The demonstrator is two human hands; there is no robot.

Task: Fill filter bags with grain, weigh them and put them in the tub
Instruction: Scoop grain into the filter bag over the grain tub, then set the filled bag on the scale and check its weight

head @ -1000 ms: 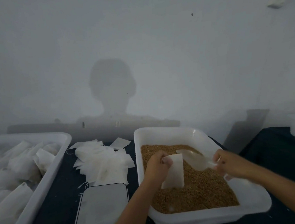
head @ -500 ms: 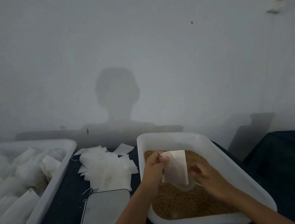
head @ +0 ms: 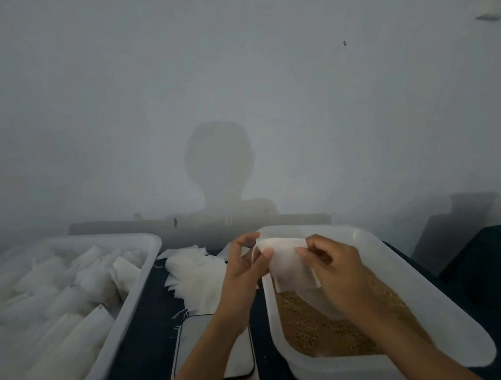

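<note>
Above grain tray (head: 454,317), filter bag (head: 289,265) (pinched, both hands (head: 245,278) (head: 335,273))

Both bare forearms reach forward from the bottom edge and converge on the filter bag (head: 291,269), the one landmark here. The left hand (head: 244,273) sits at the bag's left side, wrist straight, fingers curled, its thumb and fingertips pinching the bag's upper left corner at the mouth. The right hand (head: 336,270) sits at the bag's right side, slightly nearer the viewer than the left, back of the hand up, fingers bent and pinching the bag's upper right edge. The two hands are held level with each other, apart, with the bag's top stretched between them. The right forearm crosses diagonally below the bag.
</note>
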